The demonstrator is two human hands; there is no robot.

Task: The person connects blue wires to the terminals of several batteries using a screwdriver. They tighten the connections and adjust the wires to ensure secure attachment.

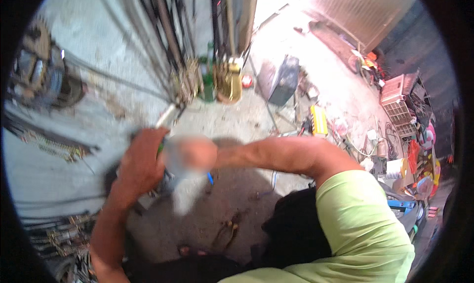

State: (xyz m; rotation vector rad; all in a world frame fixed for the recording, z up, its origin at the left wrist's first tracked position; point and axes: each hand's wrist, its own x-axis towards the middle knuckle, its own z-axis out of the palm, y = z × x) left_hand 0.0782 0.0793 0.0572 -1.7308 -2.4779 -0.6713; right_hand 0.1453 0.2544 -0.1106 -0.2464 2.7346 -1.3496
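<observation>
Metal rod (167,116), pale, slim, partly blurred: rises out of the top of the left hand (143,162) and points far toward a bundle of dark pipes (168,31) leaning against the grey wall (89,85). A green strip, perhaps a handle, shows at the hand's right edge.

Left hand: at centre-left, fingers curled tight around the lower end of the rod, forearm coming up from the near-left edge.

Right hand (190,154): just right of the left hand and touching or nearly touching it; blurred over, so whether it is closed and what it holds cannot be told. Its bare arm runs right to a light green sleeve (365,219).

Surroundings:
- Green bottle (208,83) and brass-coloured vessel (230,80), side by side on the floor at the foot of the pipes, far from the hands.
- Dark grey box (284,80), upright, right of the vessel.
- Yellow tool (319,121), on the floor to the right, near the box.
- White crate (395,93), far right, amid mixed clutter.
- Concrete floor (232,120), stained and dusty.
- Pliers-like tool (227,231), on the floor near, below the hands.
</observation>
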